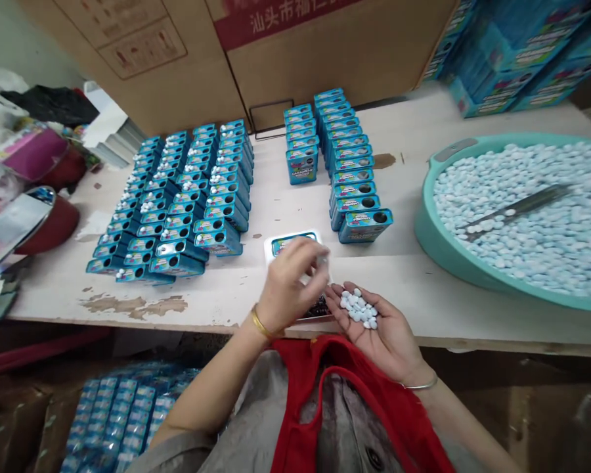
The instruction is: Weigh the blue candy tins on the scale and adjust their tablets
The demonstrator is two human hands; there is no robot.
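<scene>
My left hand (293, 286), with a gold bangle at the wrist, is pinched at the fingertips on a small pale mint. It hangs over an open blue tin with a white rim (290, 244), and the hand hides much of that tin. My right hand (369, 322) lies palm up just beside it, cupping a small heap of pale blue mints (358, 309). Both hands are above the front edge of a stained white table (414, 295).
Several rows of blue tins (177, 210) stand left of my hands, and more (352, 164) stand ahead. At right, a teal basin (423, 223) holds many mints and a metal scraper (517, 209). Cardboard cartons (142, 59) rise behind. Blue packs (113, 420) lie below the table.
</scene>
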